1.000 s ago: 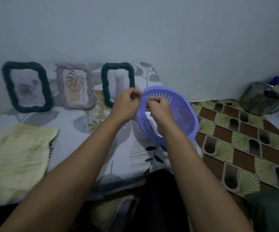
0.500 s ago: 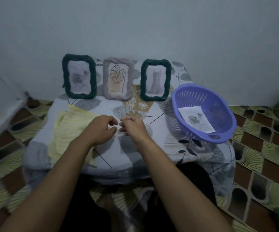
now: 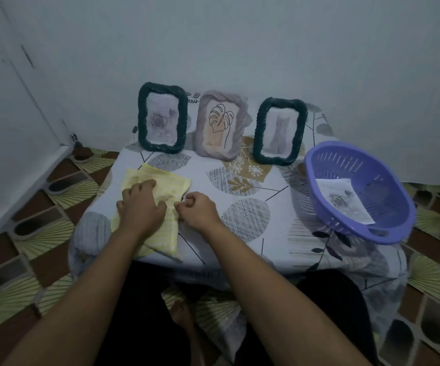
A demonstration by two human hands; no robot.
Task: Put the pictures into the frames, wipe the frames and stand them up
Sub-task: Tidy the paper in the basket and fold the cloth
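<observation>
**Three frames up, both hands at the cloth**

Your left hand (image 3: 141, 207) lies palm down on the yellow cloth (image 3: 166, 180), fingers loosely bent and spread, pressing the fabric rather than bunching it. Your right hand (image 3: 197, 211) is curled just beside it, with thumb and forefinger meeting at the cloth's right edge. You cannot tell from here whether they pinch fabric.

- Cloth: pale yellow, faint stripes, soft and rumpled, folded into a rough oblong. It sits at the near left of the table.
- Frames: all three stand upright in a row at the back, near the wall.
  - The left frame (image 3: 142, 117) and right frame (image 3: 259, 133) are dark green with a rope-like twisted rim and rounded corners.
  - The middle frame (image 3: 201, 128) is greyish lilac with the same twisted rim.
  - Pictures, left to right: a rose, a line-drawn leaf, a cat.
- Basket (image 3: 387, 196): purple plastic, oval, slotted walls. It sits tilted at the table's right edge, and one loose printed picture (image 3: 343, 199) lies flat inside.

The low table is draped in a tablecloth (image 3: 266, 233) of pale fabric printed with grey hatched leaves and thin black stems. The floor (image 3: 438, 260) has patterned tiles in brown and green fans. The wall (image 3: 240, 35) is plain and pale, and the light is dim.
</observation>
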